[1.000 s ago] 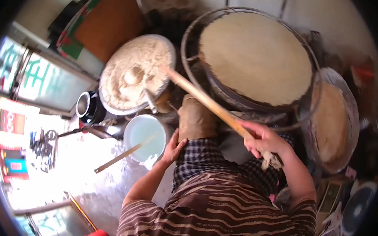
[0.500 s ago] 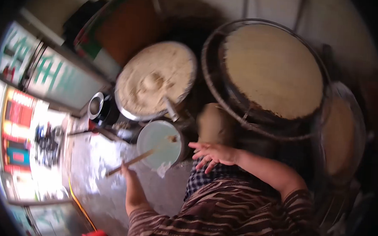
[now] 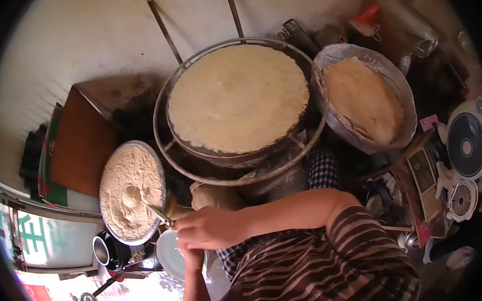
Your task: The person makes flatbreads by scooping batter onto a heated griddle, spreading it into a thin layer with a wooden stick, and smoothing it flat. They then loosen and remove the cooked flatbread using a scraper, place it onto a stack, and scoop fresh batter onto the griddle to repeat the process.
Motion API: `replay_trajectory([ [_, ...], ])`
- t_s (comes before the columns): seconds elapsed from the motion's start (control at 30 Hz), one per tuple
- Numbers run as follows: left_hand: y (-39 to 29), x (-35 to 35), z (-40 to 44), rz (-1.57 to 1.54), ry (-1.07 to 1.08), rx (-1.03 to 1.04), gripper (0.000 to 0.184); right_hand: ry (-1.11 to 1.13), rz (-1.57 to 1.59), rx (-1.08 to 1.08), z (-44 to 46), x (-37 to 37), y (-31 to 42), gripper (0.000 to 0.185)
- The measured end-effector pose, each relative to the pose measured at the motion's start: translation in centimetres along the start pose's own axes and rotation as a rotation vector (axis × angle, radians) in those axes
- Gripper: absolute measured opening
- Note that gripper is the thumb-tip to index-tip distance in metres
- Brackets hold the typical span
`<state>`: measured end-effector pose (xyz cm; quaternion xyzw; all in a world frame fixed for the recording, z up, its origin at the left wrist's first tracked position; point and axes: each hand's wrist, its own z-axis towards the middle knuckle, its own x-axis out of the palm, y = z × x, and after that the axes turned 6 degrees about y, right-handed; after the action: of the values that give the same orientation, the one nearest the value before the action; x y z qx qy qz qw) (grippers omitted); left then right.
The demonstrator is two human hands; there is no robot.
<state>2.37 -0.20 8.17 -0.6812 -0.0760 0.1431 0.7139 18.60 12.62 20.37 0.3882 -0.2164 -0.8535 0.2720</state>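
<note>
My right hand (image 3: 207, 228) reaches across to the left with its fingers curled, close to the metal handle (image 3: 163, 217) that sticks out of the batter. Whether it touches that handle is unclear. My left hand (image 3: 192, 251) comes up from below and meets it; the right hand covers most of its fingers. No stick can be made out in either hand. Just beyond them stands a wide bowl of thick, pale batter (image 3: 131, 172) with a rounded lump in it. Beneath the hands is a bucket of cloudy liquid (image 3: 169, 256), partly covered.
A large round pancake (image 3: 238, 98) covers the griddle ahead, inside a metal ring (image 3: 209, 180). At the right, a plastic-lined basket (image 3: 409, 107) holds a stack of browned sheets (image 3: 363, 99). A dark pot (image 3: 117, 253) stands lower left, and a fan (image 3: 466, 145) far right.
The view has swung right, bringing the basket and fan fully in. My right hand, spread before, has moved over to my left hand. The wooden stick in my left hand no longer shows.
</note>
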Motion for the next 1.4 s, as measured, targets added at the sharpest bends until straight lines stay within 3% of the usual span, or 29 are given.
replay_trajectory([
  [0.03,0.8,0.7,0.8,0.167,0.021,0.16,0.012,-0.004,0.023,0.074,-1.2,-2.6,0.7,0.019],
  [0.1,2.2,0.9,0.5,0.601,0.185,0.132,0.014,0.129,-0.121,0.234,-3.5,-9.4,2.6,0.018],
  [0.17,1.5,3.4,0.2,0.629,0.297,0.149,0.016,0.37,-0.519,0.413,-7.5,-12.3,2.6,0.017],
  [0.23,-1.5,5.6,1.7,0.804,0.492,0.208,0.018,0.598,-0.707,0.52,-10.9,-13.8,3.2,0.017],
  [0.3,-5.5,7.4,4.3,1.042,0.551,0.153,0.027,0.778,-0.383,0.703,-13.9,-13.9,2.1,0.018],
  [0.37,-7.8,7.4,9.0,1.287,0.503,0.528,0.044,0.475,-0.097,0.814,-17.9,-12.3,-0.1,0.02],
  [0.43,-4.7,7.1,14.7,1.291,0.344,0.717,0.06,0.208,0.148,0.943,-19.5,-10.4,-1.1,0.03],
  [0.5,-2.4,8.2,18.6,1.364,0.281,0.661,0.06,-0.029,0.369,1.103,-19.4,-8.0,-1.5,0.049],
  [0.53,-0.2,9.5,20.5,1.41,0.308,0.611,0.059,-0.033,0.299,1.125,-19.6,-7.0,-2.6,0.067],
  [0.63,4.6,15.0,23.3,1.407,0.465,0.418,0.059,-0.152,-0.292,1.028,-23.9,-2.8,-7.3,0.066],
  [0.73,3.3,22.1,24.7,1.296,0.585,0.48,0.06,-0.124,-0.466,1.212,-26.3,-5.9,-4.8,0.07],
  [0.8,4.4,27.5,25.5,1.159,0.571,0.663,0.058,-0.053,-0.581,1.504,-27.0,-8.6,-1.5,0.062],
  [0.87,3.7,32.9,24.9,0.969,0.663,0.767,0.06,-0.138,-0.672,1.546,-28.9,-9.8,1.7,0.062],
  [0.97,3.6,37.2,23.2,0.863,0.725,0.821,0.051,-0.544,-0.391,1.313,-32.6,-8.2,4.1,0.061],
  [1.03,3.2,35.9,22.3,0.839,0.708,0.779,0.043,-0.637,-0.196,1.131,-33.2,-7.1,3.5,0.059],
  [1.07,3.1,34.6,22.1,0.834,0.705,0.76,0.038,-0.716,0.25,1.29,-31.9,-6.8,4.4,0.059],
  [1.13,4.1,31.0,22.1,0.829,0.582,0.759,0.032,-0.833,0.919,1.259,-29.9,-5.6,3.8,0.057],
  [1.33,4.4,18.9,24.3,1.029,0.387,0.695,0.031,-0.668,1.358,1.031,-24.7,-1.9,-2.1,0.058],
  [1.4,4.3,15.5,23.5,1.088,0.334,0.652,0.031,-0.534,1.274,1.08,-23.4,-1.2,-3.4,0.057],
])
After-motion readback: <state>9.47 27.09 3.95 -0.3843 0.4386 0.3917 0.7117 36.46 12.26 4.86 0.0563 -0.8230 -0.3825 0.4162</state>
